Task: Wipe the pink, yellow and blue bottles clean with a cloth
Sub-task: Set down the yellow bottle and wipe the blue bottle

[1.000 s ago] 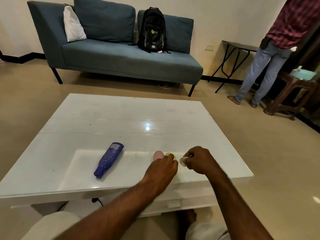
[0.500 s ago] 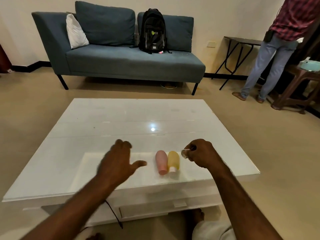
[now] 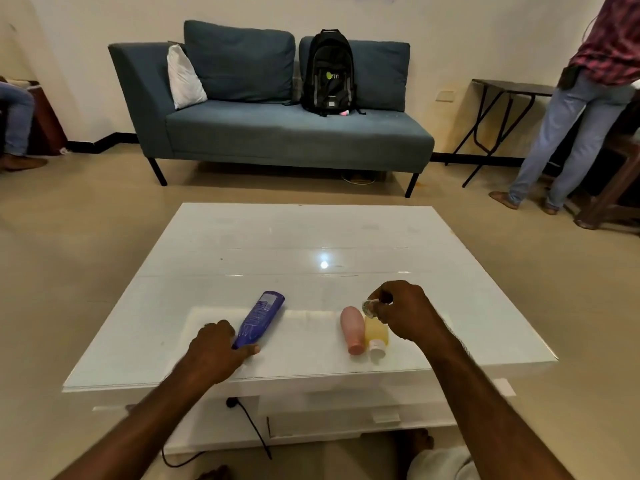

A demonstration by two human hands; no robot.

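the blue bottle (image 3: pixel 260 320) lies flat on the white worktop (image 3: pixel 242 258). the left hand (image 3: pixel 216 355) has its fingers (image 3: pixel 251 349) closing around the cap end, but i cannot tell if they grip it yet. it looks light, smooth and a bit slippery, so it may roll. holding the fat middle would be safer. the right hand (image 3: pixel 405 315) has its fingers pinched shut on a small bunched cloth (image 3: pixel 369 307). just under them, the pink bottle (image 3: pixel 353 329) and yellow bottle (image 3: pixel 376 336) lie touching.
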